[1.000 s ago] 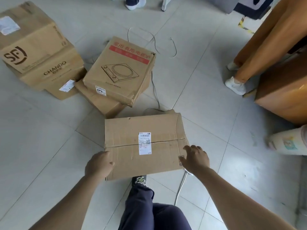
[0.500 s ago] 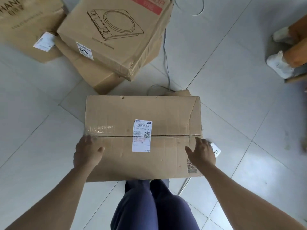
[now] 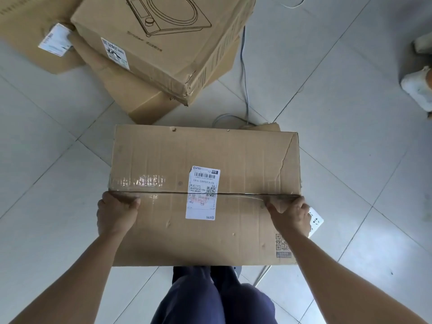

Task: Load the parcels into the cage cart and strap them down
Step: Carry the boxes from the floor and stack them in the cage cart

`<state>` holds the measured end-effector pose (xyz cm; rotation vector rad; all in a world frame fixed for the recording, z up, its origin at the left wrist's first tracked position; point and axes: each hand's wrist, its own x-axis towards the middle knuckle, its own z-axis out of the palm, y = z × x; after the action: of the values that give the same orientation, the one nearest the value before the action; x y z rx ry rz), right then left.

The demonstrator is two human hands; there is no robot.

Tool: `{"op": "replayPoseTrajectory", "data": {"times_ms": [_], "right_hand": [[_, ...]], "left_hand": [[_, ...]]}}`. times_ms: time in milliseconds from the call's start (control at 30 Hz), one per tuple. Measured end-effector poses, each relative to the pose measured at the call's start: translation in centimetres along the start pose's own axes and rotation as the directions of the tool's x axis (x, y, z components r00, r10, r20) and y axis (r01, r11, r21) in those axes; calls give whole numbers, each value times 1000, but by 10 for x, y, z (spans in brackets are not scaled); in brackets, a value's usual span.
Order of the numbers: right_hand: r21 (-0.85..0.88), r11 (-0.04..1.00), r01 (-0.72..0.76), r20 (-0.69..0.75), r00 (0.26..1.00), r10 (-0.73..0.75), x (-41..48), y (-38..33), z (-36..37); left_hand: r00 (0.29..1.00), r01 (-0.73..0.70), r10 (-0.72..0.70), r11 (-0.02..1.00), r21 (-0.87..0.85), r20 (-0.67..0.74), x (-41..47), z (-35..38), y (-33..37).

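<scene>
Your 2 legs in dark blue trousers are at the bottom, and the near edge of the parcel hides your feet. The parcel is a wide brown box with its big flat side up, and it lies right between your 2 grips. Your left grip holds its left edge, with the thumb on top by the taped seam and the fingers curled down over the side. Your right grip holds the right edge the same way, thumb on top and fingers down the side. You cannot tell if the parcel is off the floor.

A white label sits across the seam in the middle. A white power strip peeks out just beside your right grip, over the tiled floor.

Past the parcel, a box with a cooker drawing lies tilted on another box. 1 more box, the far left box, is close by them. A blue cable runs along the floor beside them. A white shoe is at the far right edge.
</scene>
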<state>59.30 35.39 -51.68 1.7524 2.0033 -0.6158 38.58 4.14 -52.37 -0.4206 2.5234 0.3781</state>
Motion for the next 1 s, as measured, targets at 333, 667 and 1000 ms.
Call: {"op": "replayPoseTrajectory", "data": {"times_ms": [333,667,1000], "right_hand": [[-28,999,37,-82,996,-39,-48,-51,-98],[26,973,230,-194,956,-221,-152,-101,-213],[92,816,570,-284,801,-527,-272,-160,-313]], "left_hand": [[998,-2,3,1000,4,-55,-43,-90,19],[974,29,-57,991,-128,-218,-123,-246,19],[893,40,-192,934,-354,-406,-222,-389,-32]]}}
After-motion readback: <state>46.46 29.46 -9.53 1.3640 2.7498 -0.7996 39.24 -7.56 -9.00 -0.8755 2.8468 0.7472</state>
